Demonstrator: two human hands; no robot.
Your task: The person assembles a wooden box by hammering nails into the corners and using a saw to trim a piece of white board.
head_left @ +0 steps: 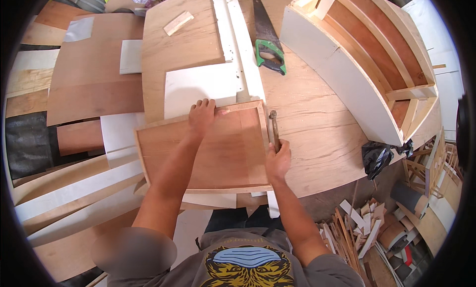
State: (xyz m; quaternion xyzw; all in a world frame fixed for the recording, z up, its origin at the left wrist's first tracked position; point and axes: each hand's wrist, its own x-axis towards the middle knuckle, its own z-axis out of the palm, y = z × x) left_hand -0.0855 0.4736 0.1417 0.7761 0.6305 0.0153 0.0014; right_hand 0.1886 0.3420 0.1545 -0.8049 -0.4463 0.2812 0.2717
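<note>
A shallow wooden panel with a raised frame round its edges point(225, 155) lies in front of me, partly over the table's near edge. My left hand point(202, 117) is closed over its far rail, fingers curled across the outer side. My right hand point(278, 160) grips a hammer point(274, 126) by the handle, just beside the panel's right rail. The hammer's head points away from me, near the panel's far right corner. Beneath the panel's far side, a white board point(198, 84) sticks out.
A green-handled handsaw point(269, 49) lies on the plywood tabletop point(317, 133), near long white strips point(248, 49). A small wood block point(178, 23) is at the far left. At the right stands a curved wooden frame point(342, 79); offcuts point(357, 227) are heaped on the floor.
</note>
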